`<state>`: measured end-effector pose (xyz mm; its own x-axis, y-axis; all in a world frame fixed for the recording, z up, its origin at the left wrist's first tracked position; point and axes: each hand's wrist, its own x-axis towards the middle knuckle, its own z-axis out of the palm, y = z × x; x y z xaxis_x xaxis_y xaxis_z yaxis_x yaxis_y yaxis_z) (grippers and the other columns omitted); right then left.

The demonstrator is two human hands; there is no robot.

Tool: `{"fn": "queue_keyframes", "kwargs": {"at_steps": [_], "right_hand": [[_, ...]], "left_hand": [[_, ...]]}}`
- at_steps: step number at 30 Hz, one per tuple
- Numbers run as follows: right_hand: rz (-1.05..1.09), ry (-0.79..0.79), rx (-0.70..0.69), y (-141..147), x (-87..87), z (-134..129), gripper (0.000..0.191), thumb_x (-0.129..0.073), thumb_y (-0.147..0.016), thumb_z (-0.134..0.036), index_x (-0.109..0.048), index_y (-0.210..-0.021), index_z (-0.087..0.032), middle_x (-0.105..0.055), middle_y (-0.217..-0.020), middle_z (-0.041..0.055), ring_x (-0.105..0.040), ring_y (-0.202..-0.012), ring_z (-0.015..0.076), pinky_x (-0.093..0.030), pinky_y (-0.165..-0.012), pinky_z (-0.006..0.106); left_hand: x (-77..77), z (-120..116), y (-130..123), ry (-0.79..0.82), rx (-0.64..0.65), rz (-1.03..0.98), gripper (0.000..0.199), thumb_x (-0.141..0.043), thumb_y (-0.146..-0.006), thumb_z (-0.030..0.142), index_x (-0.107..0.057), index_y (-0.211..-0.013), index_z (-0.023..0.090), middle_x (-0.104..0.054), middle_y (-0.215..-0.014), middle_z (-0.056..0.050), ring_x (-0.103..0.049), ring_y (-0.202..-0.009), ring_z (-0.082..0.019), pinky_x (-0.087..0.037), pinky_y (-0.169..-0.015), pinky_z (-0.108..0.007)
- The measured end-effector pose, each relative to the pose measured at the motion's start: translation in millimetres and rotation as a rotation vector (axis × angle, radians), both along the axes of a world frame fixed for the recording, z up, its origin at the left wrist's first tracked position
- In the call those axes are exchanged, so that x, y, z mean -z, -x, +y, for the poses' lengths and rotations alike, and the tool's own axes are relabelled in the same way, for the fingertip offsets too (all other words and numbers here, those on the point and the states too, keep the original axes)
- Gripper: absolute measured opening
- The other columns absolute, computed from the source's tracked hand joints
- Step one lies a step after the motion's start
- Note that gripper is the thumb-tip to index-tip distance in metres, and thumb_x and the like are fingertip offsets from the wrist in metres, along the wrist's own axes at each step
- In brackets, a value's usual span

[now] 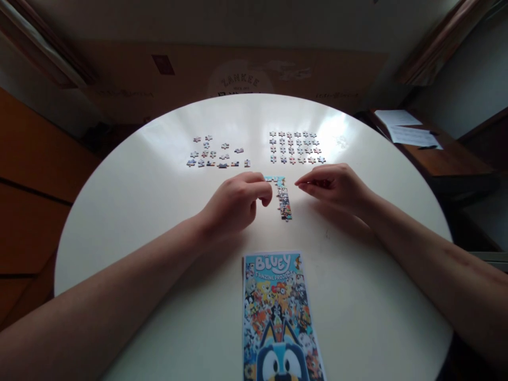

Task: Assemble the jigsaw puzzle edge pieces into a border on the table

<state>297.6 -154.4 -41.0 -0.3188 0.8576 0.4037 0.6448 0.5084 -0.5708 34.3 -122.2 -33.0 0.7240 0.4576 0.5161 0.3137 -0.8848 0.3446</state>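
Note:
A partly joined jigsaw puzzle (284,201) lies mid-table: a short top strip with a column running down from its right end. My left hand (238,200) is at its left side, fingers curled, the knuckles covering the strip's left end. Whatever those fingers hold, if anything, is hidden. Just right of the column, my right hand (337,184) is closed in a pinch, thumb and forefinger pointing at the puzzle without touching it. I cannot make out anything between these fingertips. Nearer to me lies a colourful Bluey picture sheet (278,307), showing many cartoon characters.
Loose puzzle pieces (213,154) are scattered at the back left of the round white table (138,211). More pieces (291,150) form neat rows at the back right. Beyond the table's right edge, papers (413,135) and a pen lie on a brown desk (448,159).

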Motion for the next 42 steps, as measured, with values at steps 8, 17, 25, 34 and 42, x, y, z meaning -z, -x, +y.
{"fn": "queue_keyframes", "kwargs": {"at_steps": [8, 17, 25, 34, 42], "right_hand": [[0.038, -0.037, 0.117, -1, 6.7, 2, 0.019, -0.065, -0.09, -0.027, -0.08, -0.091, -0.015, -0.075, -0.078, 0.0052, -0.058, -0.06, 0.0117, -0.044, -0.055, 0.027], [0.228, 0.039, 0.167, -2, 16.9, 6, 0.019, -0.066, -0.088, -0.029, -0.08, -0.089, -0.016, -0.076, -0.08, 0.007, -0.061, -0.064, 0.0147, -0.044, -0.055, 0.029], [0.348, 0.151, 0.157, -6, 14.4, 12, 0.02, -0.068, -0.084, -0.032, -0.079, -0.085, -0.016, -0.066, -0.067, 0.0022, -0.052, -0.06, 0.0113, -0.037, -0.055, 0.027], [0.512, 0.297, 0.137, -7, 9.4, 13, 0.055, -0.06, -0.088, -0.061, -0.053, -0.054, -0.018, -0.044, -0.05, -0.003, -0.034, -0.045, 0.0075, -0.024, -0.046, 0.026], [0.734, 0.435, 0.321, 5, 3.9, 27, 0.063, -0.053, -0.089, -0.07, -0.041, -0.052, -0.022, -0.037, -0.043, -0.0047, -0.027, -0.035, 0.0069, -0.013, -0.037, 0.026]], "left_hand": [[0.6, 1, -2, 0.084, -0.004, -0.13, 0.029, -0.039, -0.06, -0.007, -0.054, -0.061, 0.017, -0.052, -0.064, 0.001, -0.048, -0.06, -0.011, -0.036, -0.055, -0.024], [4.9, 7, -4, 0.653, 0.063, -0.293, 0.017, -0.043, -0.049, 0.006, -0.055, -0.054, 0.017, -0.052, -0.053, 0.002, -0.043, -0.051, -0.009, -0.029, -0.046, -0.022], [7.5, 20, 0, 1.03, 0.146, -0.472, 0.006, -0.046, -0.047, 0.015, -0.05, -0.045, 0.019, -0.042, -0.042, 0.002, -0.04, -0.045, -0.011, -0.034, -0.048, -0.026], [2.4, 16, -1, 0.998, 0.168, -0.369, 0.011, -0.046, -0.055, 0.021, -0.05, -0.045, 0.02, -0.044, -0.046, -0.001, -0.041, -0.049, -0.014, -0.037, -0.051, -0.028], [3.3, 17, -1, 0.995, 0.18, -0.355, 0.021, -0.046, -0.066, 0.028, -0.047, -0.046, 0.021, -0.043, -0.046, -0.001, -0.041, -0.049, -0.015, -0.038, -0.051, -0.028]]}}
